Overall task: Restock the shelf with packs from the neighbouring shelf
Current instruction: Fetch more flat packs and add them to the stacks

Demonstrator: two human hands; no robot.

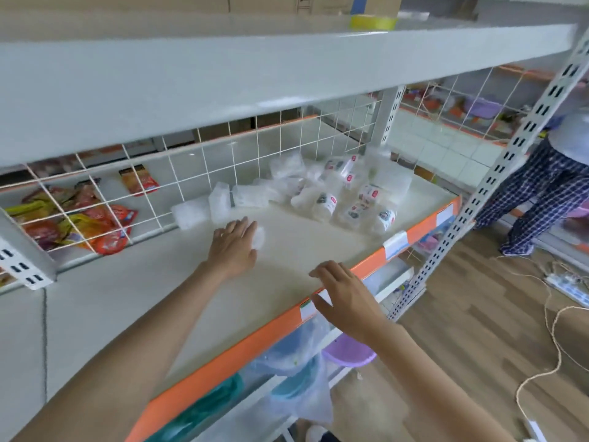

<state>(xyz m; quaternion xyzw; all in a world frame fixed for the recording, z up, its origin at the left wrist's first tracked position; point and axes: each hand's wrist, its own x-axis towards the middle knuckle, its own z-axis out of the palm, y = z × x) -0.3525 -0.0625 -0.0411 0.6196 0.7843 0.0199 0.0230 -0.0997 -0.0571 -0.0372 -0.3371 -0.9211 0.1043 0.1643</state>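
Observation:
A white shelf [134,301] with an orange front edge runs across the middle of the head view. Several clear plastic packs [325,189] lie heaped at its far right, some with printed labels. My left hand [234,247] lies palm down on the shelf, covering a small clear pack [260,237] that shows at its fingertips. My right hand [342,298] hovers over the orange front edge, fingers apart, holding nothing. Two more clear packs [204,210] sit against the wire back grid.
Behind the white wire grid [178,173], red and yellow snack packets [95,228] fill the neighbouring shelf at left. Another shelf board hangs low overhead. Below are bagged plastic bowls [293,371]. A person in checked trousers [548,193] stands at right; cords cross the wooden floor.

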